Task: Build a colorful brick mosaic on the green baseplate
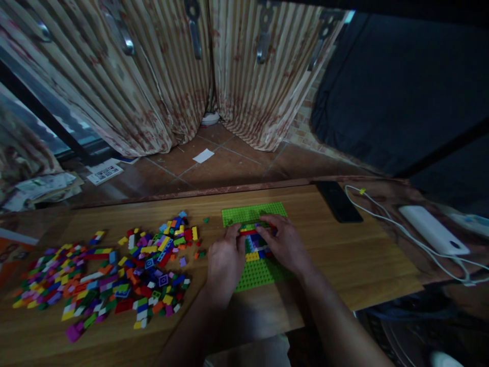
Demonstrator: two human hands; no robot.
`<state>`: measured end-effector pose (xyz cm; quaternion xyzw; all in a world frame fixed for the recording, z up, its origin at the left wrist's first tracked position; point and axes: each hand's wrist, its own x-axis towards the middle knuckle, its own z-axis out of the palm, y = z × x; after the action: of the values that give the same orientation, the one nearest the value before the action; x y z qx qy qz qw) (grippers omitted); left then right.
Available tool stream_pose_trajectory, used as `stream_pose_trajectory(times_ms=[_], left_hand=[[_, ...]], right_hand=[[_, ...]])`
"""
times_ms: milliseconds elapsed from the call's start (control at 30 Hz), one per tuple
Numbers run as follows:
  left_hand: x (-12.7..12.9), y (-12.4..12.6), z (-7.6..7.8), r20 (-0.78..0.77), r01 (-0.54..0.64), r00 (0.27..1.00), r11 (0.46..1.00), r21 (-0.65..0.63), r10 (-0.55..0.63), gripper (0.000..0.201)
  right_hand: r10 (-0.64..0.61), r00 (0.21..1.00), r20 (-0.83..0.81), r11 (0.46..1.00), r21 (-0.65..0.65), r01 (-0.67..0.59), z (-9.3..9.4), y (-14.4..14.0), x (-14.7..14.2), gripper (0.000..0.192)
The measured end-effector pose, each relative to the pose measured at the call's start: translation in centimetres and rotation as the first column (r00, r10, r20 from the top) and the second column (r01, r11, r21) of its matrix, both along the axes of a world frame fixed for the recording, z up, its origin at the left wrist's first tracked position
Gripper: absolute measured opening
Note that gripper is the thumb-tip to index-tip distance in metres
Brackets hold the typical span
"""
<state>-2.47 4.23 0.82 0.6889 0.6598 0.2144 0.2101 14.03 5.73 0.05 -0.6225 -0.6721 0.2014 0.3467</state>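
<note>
A green baseplate [252,213] lies flat on the wooden table [344,255], with a small patch of red, blue, yellow and white bricks [255,245] built on its middle. My left hand [225,260] rests on the plate's left edge, fingers touching the built bricks. My right hand [284,243] lies over the plate's right side, its fingertips pressing on the red row at the top of the build. Whether either hand pinches a loose brick is hidden by the fingers.
A wide scatter of loose coloured bricks [114,275] covers the table's left half. A black phone [338,201], a white power bank [433,229] and a white cable [385,216] lie at the right. Beyond the table are tiled floor and striped curtains [160,76].
</note>
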Motion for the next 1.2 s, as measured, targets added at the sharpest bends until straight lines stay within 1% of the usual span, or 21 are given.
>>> stream_pose_trajectory(times_ms=[200, 333, 433, 533, 633, 700, 900, 1000, 1067, 1100, 1133, 1200], left_hand=[[0.2, -0.1, 0.3, 0.017, 0.021, 1.0, 1.0, 0.016, -0.022, 0.032], [0.2, 0.0, 0.6, 0.046, -0.01, 0.999, 1.0, 0.02, 0.009, 0.032], [0.2, 0.3, 0.8, 0.111, -0.048, 0.993, 0.999, -0.017, 0.05, 0.031], [0.1, 0.7, 0.7, 0.215, -0.09, 0.971, 0.994, -0.069, 0.103, 0.029], [0.0, 1.1, 0.4, 0.312, -0.118, 0.94, 0.99, -0.08, 0.137, 0.024], [0.1, 1.2, 0.2, 0.344, -0.131, 0.926, 0.988, -0.085, 0.153, 0.021], [0.5, 1.1, 0.1, 0.336, -0.158, 0.926, 0.985, -0.072, 0.173, 0.019], [0.5, 0.9, 0.1, 0.334, -0.137, 0.93, 0.988, -0.072, 0.153, 0.02], [0.3, 0.9, 0.3, 0.329, -0.117, 0.935, 0.99, -0.078, 0.136, 0.023], [0.2, 0.9, 0.4, 0.321, -0.111, 0.938, 0.991, -0.078, 0.131, 0.025], [0.1, 0.9, 0.6, 0.314, -0.111, 0.94, 0.991, -0.078, 0.13, 0.026], [-0.3, 1.0, 0.9, 0.321, -0.125, 0.935, 0.988, -0.093, 0.149, 0.028]], right_hand=[[-0.002, 1.0, 0.008, 1.0, -0.014, 0.002, 0.2, 0.0, -0.1, 0.025], [-0.03, 0.999, -0.029, 0.999, -0.022, 0.029, 0.1, 0.1, -0.1, 0.025], [-0.072, 0.995, -0.073, 0.997, -0.036, 0.069, -0.1, 0.3, -0.2, 0.025], [-0.103, 0.988, -0.114, 0.994, -0.047, 0.098, -0.1, 0.5, -0.4, 0.022], [-0.119, 0.984, -0.131, 0.992, -0.059, 0.112, -0.2, 0.7, -0.5, 0.019], [-0.124, 0.983, -0.134, 0.991, -0.066, 0.116, -0.1, 0.7, -0.6, 0.017], [-0.101, 0.984, -0.144, 0.994, -0.058, 0.094, -0.1, 0.7, -0.7, 0.014], [-0.095, 0.984, -0.154, 0.993, -0.084, 0.083, -0.2, 0.7, -0.4, 0.017], [-0.094, 0.975, -0.199, 0.992, -0.106, 0.073, -0.2, 0.8, 0.0, 0.022], [-0.101, 0.964, -0.247, 0.99, -0.12, 0.073, -0.2, 0.8, 0.2, 0.025], [-0.12, 0.944, -0.308, 0.988, -0.134, 0.081, -0.2, 0.9, 0.4, 0.029], [-0.194, 0.881, -0.431, 0.977, -0.161, 0.137, 0.1, 1.0, 0.8, 0.035]])
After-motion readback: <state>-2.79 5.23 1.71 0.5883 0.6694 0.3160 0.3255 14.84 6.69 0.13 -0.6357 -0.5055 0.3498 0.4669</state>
